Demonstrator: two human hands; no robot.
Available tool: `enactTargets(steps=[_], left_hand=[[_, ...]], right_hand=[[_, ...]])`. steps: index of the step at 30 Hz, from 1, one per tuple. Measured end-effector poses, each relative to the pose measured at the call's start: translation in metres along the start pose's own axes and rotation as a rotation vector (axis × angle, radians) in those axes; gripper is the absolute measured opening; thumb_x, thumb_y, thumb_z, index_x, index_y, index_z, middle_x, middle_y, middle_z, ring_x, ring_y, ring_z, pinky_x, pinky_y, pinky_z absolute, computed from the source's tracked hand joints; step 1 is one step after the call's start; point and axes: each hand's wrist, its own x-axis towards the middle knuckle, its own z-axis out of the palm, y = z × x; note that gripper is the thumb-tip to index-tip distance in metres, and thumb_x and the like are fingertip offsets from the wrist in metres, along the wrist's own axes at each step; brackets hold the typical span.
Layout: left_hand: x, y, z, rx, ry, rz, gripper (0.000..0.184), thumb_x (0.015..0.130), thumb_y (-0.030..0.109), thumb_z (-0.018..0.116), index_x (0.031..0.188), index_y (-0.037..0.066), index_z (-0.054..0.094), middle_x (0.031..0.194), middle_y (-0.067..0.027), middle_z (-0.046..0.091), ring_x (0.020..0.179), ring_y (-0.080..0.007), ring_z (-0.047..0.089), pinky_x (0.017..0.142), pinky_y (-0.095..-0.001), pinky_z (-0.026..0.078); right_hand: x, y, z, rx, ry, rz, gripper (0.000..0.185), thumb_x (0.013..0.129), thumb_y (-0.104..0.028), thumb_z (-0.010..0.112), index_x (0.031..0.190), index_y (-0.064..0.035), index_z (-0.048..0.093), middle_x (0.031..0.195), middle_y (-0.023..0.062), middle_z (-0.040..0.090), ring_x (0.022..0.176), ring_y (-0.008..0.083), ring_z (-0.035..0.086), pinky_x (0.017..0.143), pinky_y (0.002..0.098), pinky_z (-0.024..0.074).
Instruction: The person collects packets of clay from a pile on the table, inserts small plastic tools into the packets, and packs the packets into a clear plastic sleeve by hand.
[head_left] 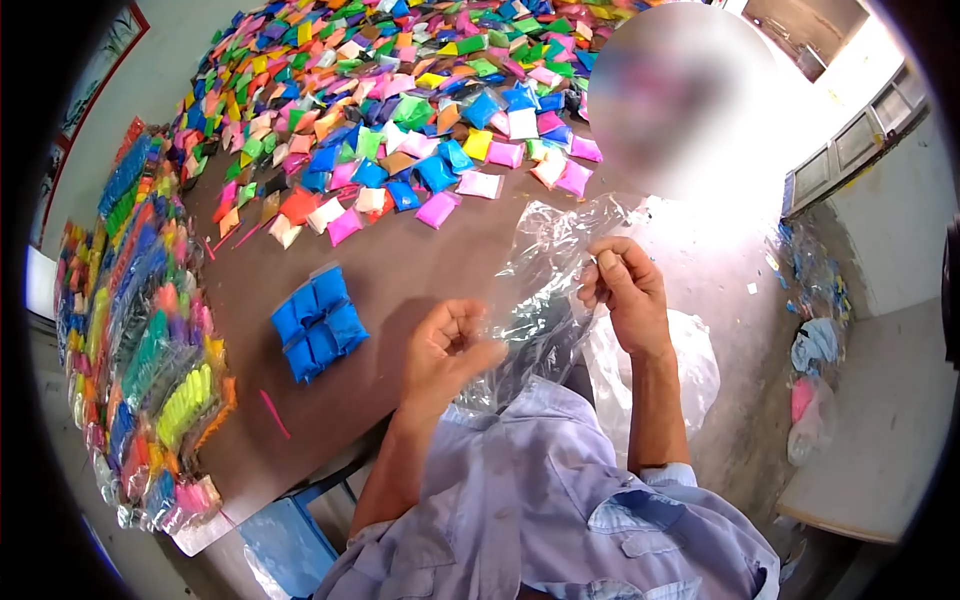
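A clear plastic bag (545, 260) hangs between my hands in front of my shirt. My right hand (628, 290) pinches its upper right edge between thumb and fingers. At the bag's left side is my left hand (448, 350), its thumb and fingers apart and slightly blurred, close to the plastic; whether it touches the bag is unclear. To the left of my left hand, a block of blue packets (320, 322) lies on the brown table (390, 270).
Many small colourful packets (430, 110) cover the far table. Bundled packs (150, 360) are stacked along its left edge. A white plastic bag (655, 375) is beyond my right forearm. A blue stool (288, 545) stands below the table, and a pink strip (274, 414) lies near the edge.
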Motion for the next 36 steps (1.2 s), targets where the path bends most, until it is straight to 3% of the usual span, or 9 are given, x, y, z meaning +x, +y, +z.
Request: enactTargets(steps=[3,6,9,15,18,24,28,33,36], left_hand=[[-0.001,-0.008,-0.012,-0.015,-0.101,-0.05,0.043,0.091,0.015,0.083,0.128,0.002,0.066,0.096,0.0012,0.069,0.085,-0.0052,0.062,0.076,-0.0238,0.051],[0.001,-0.01,-0.009,-0.412,-0.214,-0.164,0.045,0.097,0.023,0.079,0.133,0.001,0.063,0.115,-0.0046,0.071,0.098,-0.0135,0.069,0.086,-0.026,0.055],[0.003,-0.004,0.02,-0.174,-0.172,-0.305,0.042,0.104,0.036,0.064,0.131,0.003,0.067,0.095,0.0002,0.069,0.083,-0.0102,0.062,0.076,-0.0265,0.05],[-0.004,-0.002,0.011,-0.288,-0.288,-0.169,0.021,0.098,0.018,0.077,0.113,0.004,0.072,0.085,0.0034,0.065,0.078,-0.0051,0.058,0.07,-0.0243,0.046],[-0.005,0.001,0.012,-0.4,-0.254,-0.065,0.01,0.099,0.012,0.074,0.102,0.005,0.068,0.099,-0.0013,0.07,0.089,-0.0079,0.065,0.08,-0.028,0.052],[-0.009,0.012,0.003,-0.674,-0.132,0.013,0.016,0.097,0.007,0.074,0.095,0.006,0.058,0.104,-0.0069,0.071,0.098,-0.0168,0.071,0.086,-0.0338,0.056],[-0.009,0.027,-0.01,-0.498,0.051,0.068,0.019,0.094,0.003,0.075,0.099,0.008,0.057,0.103,-0.0084,0.071,0.088,-0.0166,0.07,0.076,-0.0329,0.058],[-0.013,0.048,0.0,-0.22,0.261,0.227,0.03,0.09,-0.005,0.077,0.111,0.006,0.058,0.098,-0.0046,0.07,0.082,-0.0098,0.067,0.071,-0.0249,0.055],[-0.01,0.05,0.015,-0.064,0.351,0.358,0.043,0.087,-0.008,0.079,0.122,0.005,0.056,0.097,-0.0044,0.069,0.082,-0.0083,0.066,0.07,-0.0229,0.055]], right_hand=[[0.004,0.008,-0.005,0.037,-0.048,0.012,0.019,0.112,-0.018,0.057,0.119,-0.0043,0.069,0.088,0.0013,0.07,0.075,0.0116,0.068,0.067,0.0253,0.0539],[-0.001,0.011,0.008,0.068,-0.15,0.065,0.015,0.109,-0.019,0.061,0.114,-0.0061,0.068,0.088,0.0006,0.065,0.074,0.0098,0.061,0.067,0.0259,0.0513],[-0.001,0.008,0.022,-0.143,-0.178,0.062,0.016,0.107,-0.015,0.062,0.114,-0.0027,0.07,0.09,0.0006,0.067,0.077,0.0098,0.062,0.069,0.026,0.0511],[0.001,0.024,0.03,-0.255,-0.136,0.088,0.019,0.106,-0.011,0.062,0.116,-0.0004,0.073,0.085,-0.0052,0.065,0.076,0.0041,0.057,0.068,0.0219,0.0463],[0.001,0.033,0.034,-0.106,-0.153,0.107,0.02,0.108,-0.012,0.061,0.12,-0.0008,0.072,0.09,-0.0061,0.066,0.076,0.0015,0.053,0.068,0.0209,0.0405],[0.013,0.039,0.027,-0.062,-0.184,0.118,0.025,0.108,-0.019,0.064,0.128,-0.0042,0.067,0.096,-0.0062,0.064,0.083,0.0026,0.053,0.072,0.0205,0.0414],[0.008,0.028,0.055,-0.249,-0.04,0.16,0.036,0.106,-0.016,0.067,0.138,-0.001,0.06,0.102,-0.0027,0.066,0.091,0.0055,0.059,0.078,0.0222,0.0455],[0.0,0.016,0.07,-0.579,0.262,-0.307,0.034,0.103,-0.014,0.067,0.133,0.003,0.062,0.115,0.0075,0.066,0.105,0.0143,0.063,0.087,0.0289,0.052],[-0.01,-0.006,0.071,-0.601,0.312,-0.378,0.035,0.101,-0.011,0.067,0.132,0.0023,0.062,0.12,0.0089,0.065,0.108,0.0169,0.064,0.088,0.0308,0.0522]])
